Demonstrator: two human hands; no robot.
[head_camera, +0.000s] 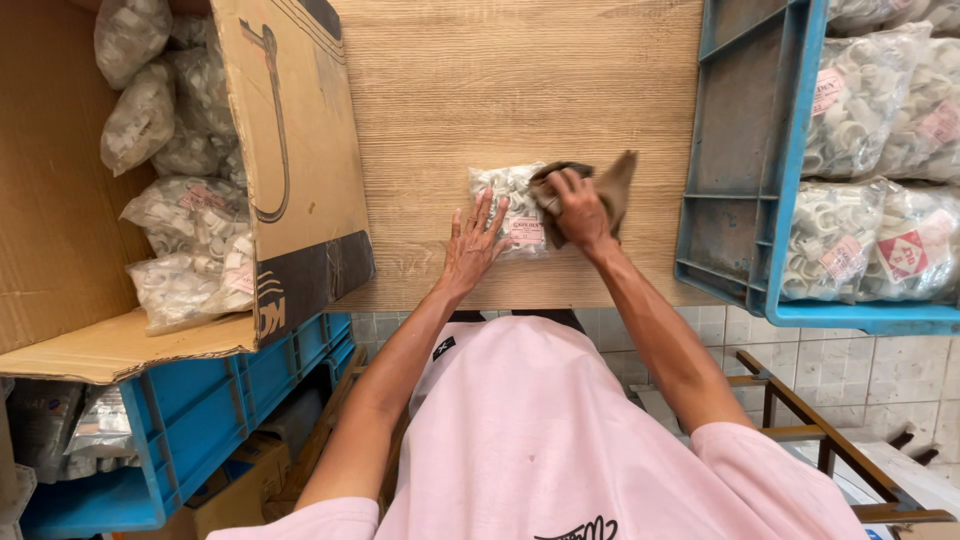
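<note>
A clear plastic bag of white ring fittings (508, 205) lies on the wooden table (520, 90), pinned by the flat, spread-fingered left hand (470, 248) while the right hand (577, 208), fingers clenched on a brown cloth (608, 185), presses it onto the bag's top. A cardboard box (290, 150) at left and blue crate (745, 160) at right hold similar bags, some with pink labels.

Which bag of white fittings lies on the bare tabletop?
The single bag at the table's middle, under the left hand and the right hand's brown cloth; the others sit in containers.
</note>
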